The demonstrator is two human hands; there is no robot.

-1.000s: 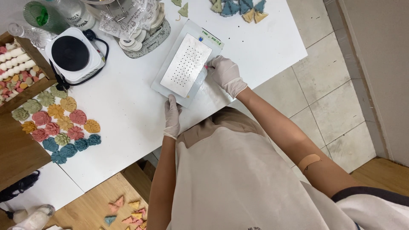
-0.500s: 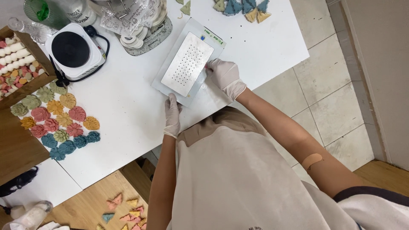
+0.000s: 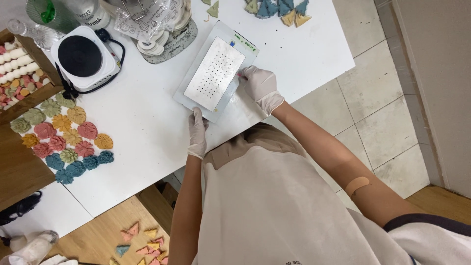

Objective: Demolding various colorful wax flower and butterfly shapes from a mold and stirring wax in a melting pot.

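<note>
White-gloved left hand (image 3: 197, 133), right hand (image 3: 260, 84) each press flat against one perforated metal plate (image 3: 214, 73).

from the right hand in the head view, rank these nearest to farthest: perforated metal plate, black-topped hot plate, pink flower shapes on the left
1. Perforated metal plate: touching the right hand.
2. Black-topped hot plate: farther left, at the table's back.
3. Pink flower shapes: farthest, at the left edge.

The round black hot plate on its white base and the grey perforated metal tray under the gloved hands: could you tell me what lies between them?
In the head view, only bare white tabletop lies between the hot plate and the tray; the hot plate's black cord loops just beside it.
</note>
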